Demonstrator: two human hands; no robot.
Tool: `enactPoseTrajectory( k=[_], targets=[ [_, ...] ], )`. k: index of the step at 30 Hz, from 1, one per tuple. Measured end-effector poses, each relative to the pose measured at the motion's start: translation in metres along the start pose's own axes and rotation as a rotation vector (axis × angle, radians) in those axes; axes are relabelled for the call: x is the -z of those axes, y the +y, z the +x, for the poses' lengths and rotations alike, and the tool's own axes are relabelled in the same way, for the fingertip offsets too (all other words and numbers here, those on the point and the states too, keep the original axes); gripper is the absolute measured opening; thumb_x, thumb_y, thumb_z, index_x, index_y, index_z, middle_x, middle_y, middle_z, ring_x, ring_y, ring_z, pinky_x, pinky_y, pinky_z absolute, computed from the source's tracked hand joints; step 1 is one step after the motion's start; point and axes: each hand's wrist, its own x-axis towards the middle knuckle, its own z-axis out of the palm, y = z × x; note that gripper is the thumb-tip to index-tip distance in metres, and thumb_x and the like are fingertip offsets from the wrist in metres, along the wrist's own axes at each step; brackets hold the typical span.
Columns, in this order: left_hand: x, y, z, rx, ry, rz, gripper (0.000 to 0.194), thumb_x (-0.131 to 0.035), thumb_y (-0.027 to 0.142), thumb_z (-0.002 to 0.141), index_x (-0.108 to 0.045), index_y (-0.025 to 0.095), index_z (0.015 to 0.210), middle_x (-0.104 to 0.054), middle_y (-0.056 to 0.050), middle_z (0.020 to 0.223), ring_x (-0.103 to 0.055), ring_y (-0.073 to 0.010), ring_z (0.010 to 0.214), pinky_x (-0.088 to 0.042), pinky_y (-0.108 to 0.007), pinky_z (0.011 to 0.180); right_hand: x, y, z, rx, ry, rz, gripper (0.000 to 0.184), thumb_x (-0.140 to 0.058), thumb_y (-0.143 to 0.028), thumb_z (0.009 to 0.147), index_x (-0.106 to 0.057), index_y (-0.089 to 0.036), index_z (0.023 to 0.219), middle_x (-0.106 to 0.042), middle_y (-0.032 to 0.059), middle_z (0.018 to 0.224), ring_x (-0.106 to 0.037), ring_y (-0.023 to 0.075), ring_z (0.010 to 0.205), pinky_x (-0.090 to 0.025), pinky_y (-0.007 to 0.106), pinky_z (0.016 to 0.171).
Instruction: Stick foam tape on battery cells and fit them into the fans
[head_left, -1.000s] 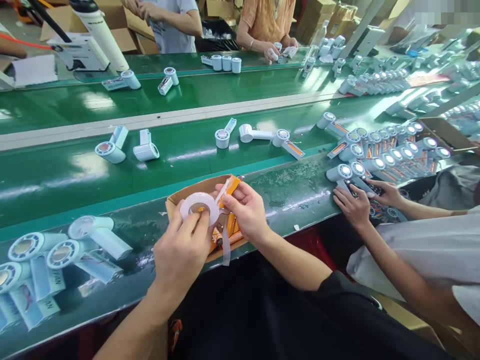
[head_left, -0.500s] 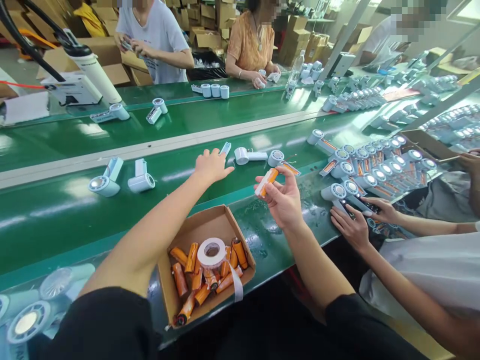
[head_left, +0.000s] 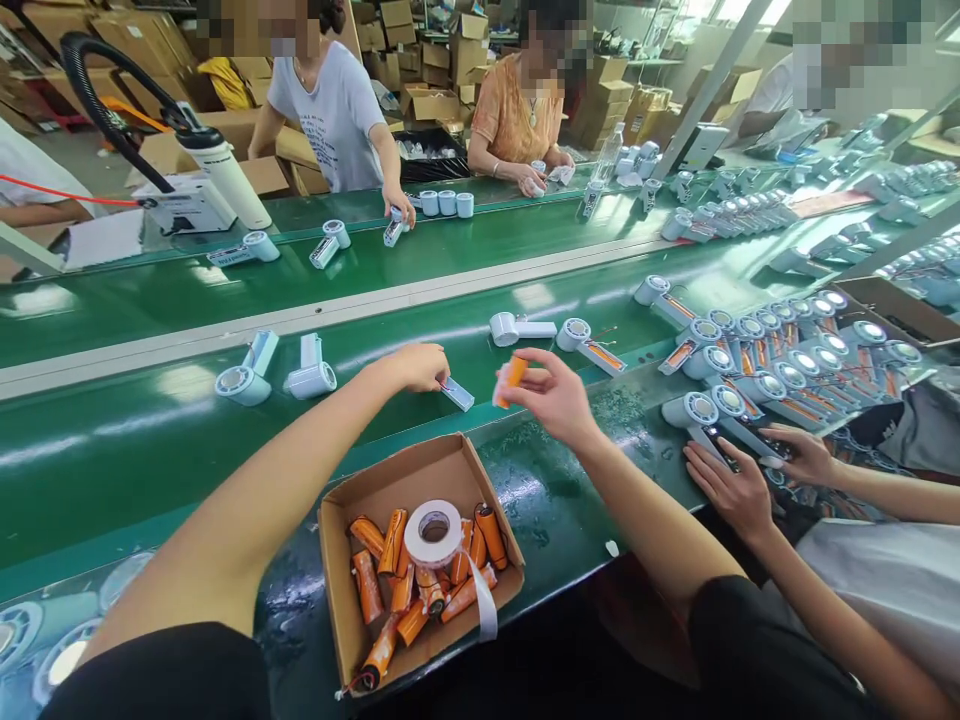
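Note:
My left hand (head_left: 421,368) is closed over the head end of a light blue handheld fan body (head_left: 457,394), above the green belt. Its open, hollow handle points out to the right, with thin wires near my fingers. Between the thumb and fingers of my right hand (head_left: 556,396) is an orange cylindrical battery (head_left: 513,380) with a white strip on it. The battery is held up just right of the fan handle, apart from it. Below both hands stands a cardboard box (head_left: 327,560) of orange batteries, with a roll of white tape (head_left: 433,534) lying on them.
Two fan bodies (head_left: 311,368) lie on the belt to the left, and others (head_left: 523,330) lie beyond my right hand. Rows of fans (head_left: 765,350) crowd the right side, where a co-worker's hands (head_left: 739,490) work. Across the belt, a person's hand (head_left: 397,205) touches another fan.
My left hand has brought the fan body nearer and turned its handle toward the right. The battery in my right hand has tilted more upright. A co-worker opposite has reached down to a fan.

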Motion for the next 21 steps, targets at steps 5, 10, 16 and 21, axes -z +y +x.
enactPoseTrajectory(
  k=[5,10,16,21],
  targets=[
    [0.018,0.009,0.004,-0.005,-0.058,0.024,0.010,-0.075,0.037,0.076,-0.082,0.031,0.079,-0.083,-0.001,0.091,-0.071,-0.0229,0.090,-0.048,-0.028,0.084,-0.037,0.016,0.044,-0.006,-0.137,-0.498,0.025,-0.080,-0.028,0.089,-0.072,-0.023,0.112,-0.085,0.0033,0.096,-0.083,0.0222,0.092,-0.064,0.036,0.091],
    [0.010,0.016,0.002,0.052,0.037,0.042,0.024,-0.069,0.039,0.082,-0.086,0.031,0.096,-0.084,-0.003,0.098,-0.073,-0.0245,0.092,-0.048,-0.028,0.081,-0.054,-0.006,0.047,0.094,-0.380,-1.220,0.031,-0.063,-0.033,0.106,-0.068,-0.025,0.136,-0.085,0.0085,0.113,-0.080,0.0265,0.109,-0.058,0.033,0.092],
    [0.003,0.024,0.013,0.107,0.085,0.062,0.025,-0.068,0.032,0.080,-0.088,0.029,0.095,-0.085,-0.006,0.102,-0.074,-0.0264,0.099,-0.049,-0.030,0.086,-0.072,-0.021,0.046,0.001,-0.457,-1.515,0.045,-0.057,-0.038,0.109,-0.058,-0.025,0.152,-0.080,0.0190,0.120,-0.079,0.0362,0.111,-0.059,0.041,0.088],
    [0.002,0.036,0.012,0.148,0.103,0.087,0.030,-0.066,0.034,0.084,-0.088,0.028,0.103,-0.085,-0.007,0.108,-0.074,-0.0267,0.103,-0.050,-0.031,0.087,-0.080,-0.009,0.053,-0.067,-0.501,-1.548,0.041,-0.052,-0.047,0.110,-0.068,-0.024,0.141,-0.077,0.0196,0.128,-0.076,0.0371,0.117,-0.059,0.044,0.091]
  ],
)
